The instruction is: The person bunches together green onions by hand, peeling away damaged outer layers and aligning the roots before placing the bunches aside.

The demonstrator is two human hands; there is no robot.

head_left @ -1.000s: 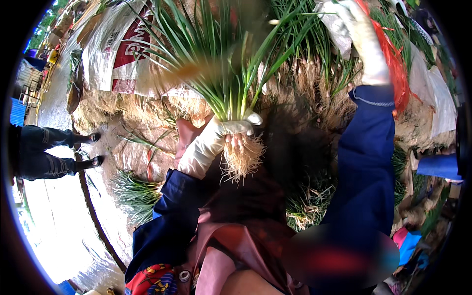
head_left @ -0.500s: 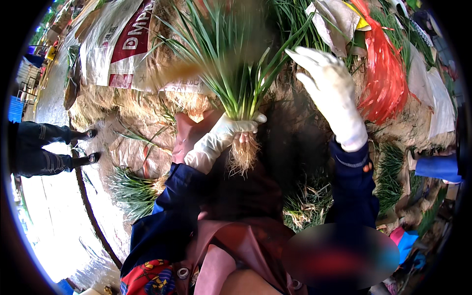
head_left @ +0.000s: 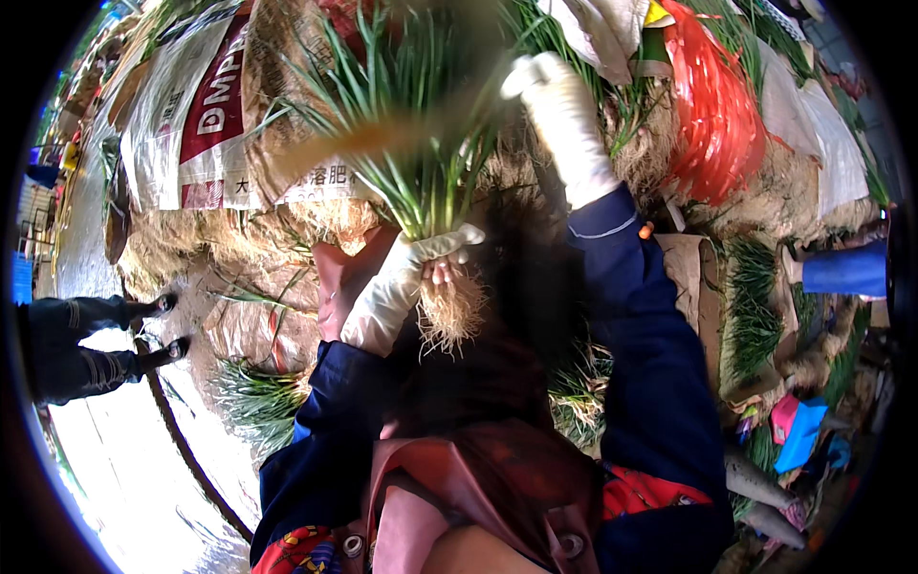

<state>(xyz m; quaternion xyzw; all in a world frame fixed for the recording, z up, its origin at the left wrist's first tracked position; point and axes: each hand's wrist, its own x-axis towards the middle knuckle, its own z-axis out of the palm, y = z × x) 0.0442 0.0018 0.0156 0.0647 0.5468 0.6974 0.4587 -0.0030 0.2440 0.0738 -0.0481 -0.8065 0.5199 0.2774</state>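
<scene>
My left hand (head_left: 406, 273), in a pale glove with bare fingertips showing, is wrapped round the lower stems of a bunch of scallions (head_left: 432, 196). The bunch stands upright, its pale tangled roots hanging below the fist and its green leaves fanning out above. Farther up and to the right, my gloved right hand (head_left: 562, 110) is raised beside the leaf tips. Its fingers are curled together, and I cannot make out what they hold, if anything. A blurred brownish smear covers part of the leaves.
Rooted scallions are heaped ahead, partly under a printed white sack (head_left: 182, 124). Red plastic strands (head_left: 712, 110) hang over the heap at right. Another scallion bunch (head_left: 256, 397) lies at lower left. A person's legs (head_left: 86, 349) stand at far left; a blue sleeve (head_left: 843, 271) shows at right.
My right hand has moved left and up toward the leaf tips, and its spread fingers have curled together. My left hand still grips the scallions, a little lower and farther left in view.
</scene>
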